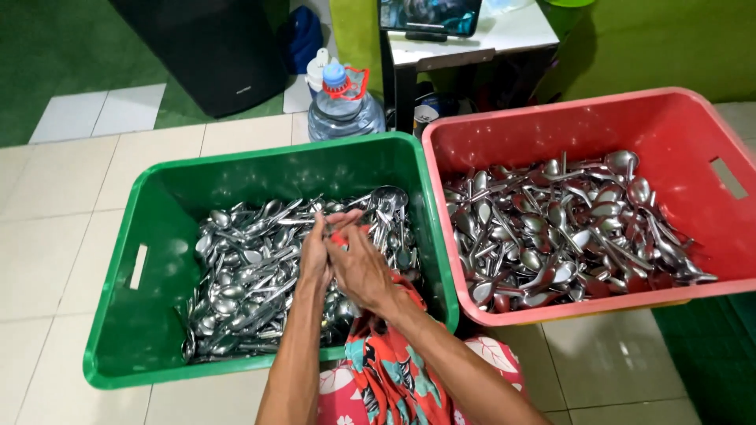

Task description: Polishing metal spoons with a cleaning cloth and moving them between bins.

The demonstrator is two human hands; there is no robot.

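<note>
On the tiled floor, a green plastic crate (150, 236) held a heap of silver metal spoons (244, 283). Above it, the left hand (315, 256) and right hand (358, 264) met, fingers pinched around several spoons. Just beside stood a spoon-filled red plastic crate (693, 142).

Over the green crate (157, 330) of metal spoons (244, 283), the left hand (315, 256) and right hand (361, 267) clasp spoons together; right of it stands a red crate (693, 126).

Bright, even light falls from overhead, throwing glare off the spoons (252, 275) in the green crate (157, 346). Behind that crate the floor dims into shadow. Frame edges bend slightly and look soft.
</note>
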